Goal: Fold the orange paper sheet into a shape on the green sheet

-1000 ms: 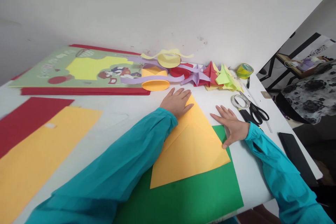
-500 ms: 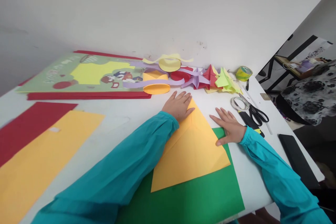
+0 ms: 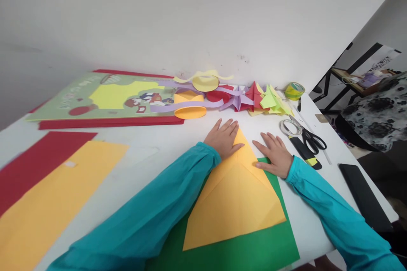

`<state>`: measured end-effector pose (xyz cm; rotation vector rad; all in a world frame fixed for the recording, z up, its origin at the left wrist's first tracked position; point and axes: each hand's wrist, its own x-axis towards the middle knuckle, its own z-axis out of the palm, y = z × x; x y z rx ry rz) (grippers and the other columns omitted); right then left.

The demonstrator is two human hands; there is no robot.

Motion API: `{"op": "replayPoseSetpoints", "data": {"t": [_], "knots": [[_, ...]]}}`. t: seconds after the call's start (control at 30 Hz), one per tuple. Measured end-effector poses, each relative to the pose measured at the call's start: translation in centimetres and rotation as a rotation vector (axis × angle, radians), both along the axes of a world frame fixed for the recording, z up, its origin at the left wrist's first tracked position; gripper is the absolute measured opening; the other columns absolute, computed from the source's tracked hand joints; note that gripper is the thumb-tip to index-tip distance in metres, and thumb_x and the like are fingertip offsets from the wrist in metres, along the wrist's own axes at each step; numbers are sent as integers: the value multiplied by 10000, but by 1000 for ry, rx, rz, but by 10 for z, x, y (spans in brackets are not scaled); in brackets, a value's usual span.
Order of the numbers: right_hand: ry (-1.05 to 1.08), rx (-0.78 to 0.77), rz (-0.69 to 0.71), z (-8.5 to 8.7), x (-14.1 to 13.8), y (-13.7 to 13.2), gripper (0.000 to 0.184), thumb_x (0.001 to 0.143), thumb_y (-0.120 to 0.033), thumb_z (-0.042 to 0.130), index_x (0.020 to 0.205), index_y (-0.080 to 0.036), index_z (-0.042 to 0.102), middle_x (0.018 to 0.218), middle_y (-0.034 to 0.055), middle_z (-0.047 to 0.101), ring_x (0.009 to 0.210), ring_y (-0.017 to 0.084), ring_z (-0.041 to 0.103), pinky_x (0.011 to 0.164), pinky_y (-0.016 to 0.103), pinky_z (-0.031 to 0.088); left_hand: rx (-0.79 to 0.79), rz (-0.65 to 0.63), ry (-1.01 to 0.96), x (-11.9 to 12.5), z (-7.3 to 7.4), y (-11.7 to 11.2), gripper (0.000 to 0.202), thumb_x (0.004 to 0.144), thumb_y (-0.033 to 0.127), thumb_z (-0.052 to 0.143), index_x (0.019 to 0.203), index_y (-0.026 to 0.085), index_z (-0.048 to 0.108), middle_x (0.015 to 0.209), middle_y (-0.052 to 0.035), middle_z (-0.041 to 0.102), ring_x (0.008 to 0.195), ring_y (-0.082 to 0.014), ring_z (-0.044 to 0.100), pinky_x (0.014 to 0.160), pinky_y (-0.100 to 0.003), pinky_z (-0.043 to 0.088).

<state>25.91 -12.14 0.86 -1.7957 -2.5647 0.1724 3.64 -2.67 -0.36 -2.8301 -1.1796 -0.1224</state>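
Partly under left fingers (image 3: 232, 132): orange paper (image 3: 237, 203).

Loose, long teal sleeves (image 3: 146, 209), softly creased along their length, are gathered into snug cuffs (image 3: 210, 153).

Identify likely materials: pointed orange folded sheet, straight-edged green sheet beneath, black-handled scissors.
Pointed orange folded sheet: matte paper or thin card; visible creases, thin edges.
Straight-edged green sheet beneath: possibly card or a mat; smooth, even surface, low shine.
Black-handled scissors: handles probably matte plastic, dull black; blades likely metal, grey and slender.
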Motion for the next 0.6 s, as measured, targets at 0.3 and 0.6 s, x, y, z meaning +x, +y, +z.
{"op": "replayPoseSetpoints", "data": {"t": [0.3,0.6], "knots": [[-72,131,53,1,-15,3,621,896,-626,441,1433,-317,411,1537,164,279,1409,413,198,1058,653,227,72,-31,-76,-1,-4,1,596,933,457,409,1365,50,465,1456,-186,427,1374,-342,337,1135,-554,204],[-132,200,-29,3,-33,18,474,978,-511,310,1402,-352,453,1536,128,297,1408,397,208,1060,658,214,169,-53,-142,-1,4,-3,589,853,489,540,1185,4,584,1265,-241,559,1210,-374,463,1078,-526,289]]}}
